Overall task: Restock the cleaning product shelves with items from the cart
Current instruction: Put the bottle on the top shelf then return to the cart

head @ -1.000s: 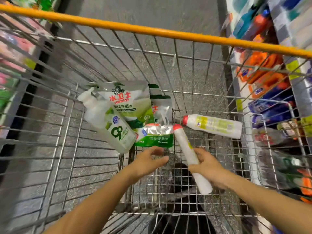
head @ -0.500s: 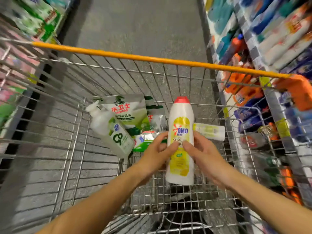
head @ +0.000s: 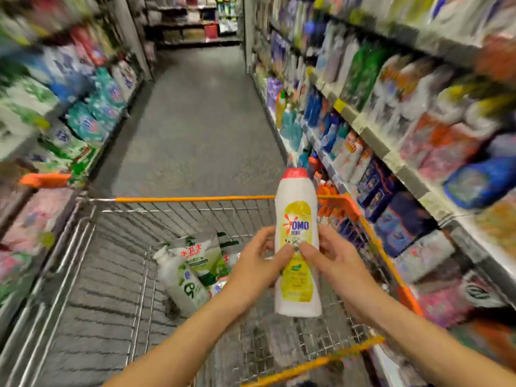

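A white OMO bottle [head: 296, 219] with a red cap and yellow label stands upright in the air above the wire cart [head: 83, 275]. My left hand [head: 258, 265] grips its left side and my right hand [head: 332, 259] grips its right side, thumbs meeting on the label. Down in the cart lie a pale green pump bottle [head: 183, 283] and green-and-white refill pouches [head: 199, 256]. The cleaning product shelves [head: 377, 129] run along the right, packed with bottles and bags.
The cart's orange-trimmed front rim [head: 192, 199] crosses the view ahead, its right rim close to the right shelving. More stocked shelves [head: 55, 107] line the left. The grey aisle floor [head: 195, 121] stretches ahead to a far shelf unit.
Both hands have lifted the OMO bottle from the cart bottom to upright, higher above the basket. The view has tilted up from the cart to the aisle.
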A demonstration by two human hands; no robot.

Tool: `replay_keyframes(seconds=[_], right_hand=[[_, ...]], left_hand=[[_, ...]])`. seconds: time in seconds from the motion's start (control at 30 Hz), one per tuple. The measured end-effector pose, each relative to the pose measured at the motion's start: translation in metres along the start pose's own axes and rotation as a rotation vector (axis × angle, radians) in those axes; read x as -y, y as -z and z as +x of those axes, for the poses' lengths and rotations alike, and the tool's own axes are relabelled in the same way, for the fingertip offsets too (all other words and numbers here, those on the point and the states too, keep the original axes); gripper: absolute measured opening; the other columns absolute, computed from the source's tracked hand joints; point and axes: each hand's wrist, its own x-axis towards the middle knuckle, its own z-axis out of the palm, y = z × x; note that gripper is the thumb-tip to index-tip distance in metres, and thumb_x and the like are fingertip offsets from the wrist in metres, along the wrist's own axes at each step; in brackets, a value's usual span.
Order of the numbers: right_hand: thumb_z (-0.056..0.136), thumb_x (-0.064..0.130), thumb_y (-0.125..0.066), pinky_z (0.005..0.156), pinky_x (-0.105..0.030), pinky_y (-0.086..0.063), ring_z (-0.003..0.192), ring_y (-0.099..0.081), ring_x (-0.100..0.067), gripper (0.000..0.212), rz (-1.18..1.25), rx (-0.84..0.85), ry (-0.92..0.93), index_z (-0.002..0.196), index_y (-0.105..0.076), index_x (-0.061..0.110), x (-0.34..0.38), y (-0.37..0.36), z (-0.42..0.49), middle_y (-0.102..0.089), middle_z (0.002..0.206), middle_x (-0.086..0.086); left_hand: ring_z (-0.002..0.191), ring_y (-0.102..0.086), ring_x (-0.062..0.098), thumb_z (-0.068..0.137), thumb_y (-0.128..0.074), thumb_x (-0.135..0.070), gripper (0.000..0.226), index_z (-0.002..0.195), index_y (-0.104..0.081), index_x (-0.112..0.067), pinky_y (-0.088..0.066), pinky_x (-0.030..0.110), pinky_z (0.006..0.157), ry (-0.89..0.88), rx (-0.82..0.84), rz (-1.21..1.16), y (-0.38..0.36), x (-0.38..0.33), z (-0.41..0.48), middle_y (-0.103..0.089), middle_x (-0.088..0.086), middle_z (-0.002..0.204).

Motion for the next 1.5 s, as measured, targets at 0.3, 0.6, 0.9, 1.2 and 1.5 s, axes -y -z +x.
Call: replay_keyframes(seconds=[0.3, 0.6, 0.9, 1.2, 1.5], right_hand=[[0.082, 0.021, -0.071, 0.079, -0.028, -0.057, 0.093, -0.070, -0.013, 0.033, -0.019, -0.183, 0.219, 0.113, -0.063, 0.015, 0.143, 0.086, -0.065, -0.074, 0.104, 0.000], [0.090, 0.006, -0.061, 0.082, -0.031, -0.057, 0.098, -0.069, -0.019, 0.027, -0.240, -0.360, 0.418, 0.115, -0.062, 0.013, 0.244, 0.195, -0.114, -0.073, 0.107, -0.004], [0.090, 0.008, -0.063, 0.083, -0.030, -0.057, 0.098, -0.069, -0.012, 0.026, -0.416, -0.527, 0.553, 0.115, -0.058, 0.013, 0.343, 0.253, -0.114, -0.071, 0.109, -0.003], [0.090, 0.008, -0.063, 0.081, -0.024, -0.057, 0.093, -0.068, -0.006, 0.032, -0.683, -0.822, 0.703, 0.117, -0.049, 0.018, 0.471, 0.296, -0.115, -0.067, 0.106, 0.006], [0.088, 0.013, -0.068, 0.079, -0.031, -0.059, 0.093, -0.069, -0.015, 0.050, -1.059, -1.047, 0.494, 0.129, -0.040, 0.005, 0.587, 0.323, -0.152, -0.066, 0.108, -0.006]], left_hand=[[0.091, -0.066, 0.010, 0.075, -0.067, -0.029, 0.040, 0.114, -0.060, -0.019, -0.056, 0.025, 0.073, -0.182, 0.187, -0.065, -0.108, -0.130, -0.013, -0.071, 0.004, 0.106], [0.088, -0.069, 0.012, 0.077, -0.064, -0.030, 0.038, 0.113, -0.060, -0.019, -0.054, 0.023, 0.065, -0.391, 0.410, -0.139, -0.232, -0.222, -0.003, -0.073, 0.001, 0.099], [0.082, -0.069, 0.008, 0.080, -0.060, -0.032, 0.039, 0.117, -0.060, -0.020, -0.052, 0.017, 0.061, -0.577, 0.577, -0.199, -0.307, -0.318, 0.037, -0.073, 0.001, 0.099], [0.085, -0.070, 0.009, 0.080, -0.056, -0.031, 0.043, 0.120, -0.060, -0.017, -0.055, 0.022, 0.067, -0.850, 0.828, -0.314, -0.387, -0.447, 0.074, -0.073, -0.001, 0.095], [0.080, -0.068, 0.002, 0.102, -0.043, -0.016, 0.022, 0.121, -0.053, -0.010, -0.052, 0.017, 0.064, -1.145, 0.974, -0.337, -0.465, -0.542, 0.074, -0.066, 0.002, 0.098]])
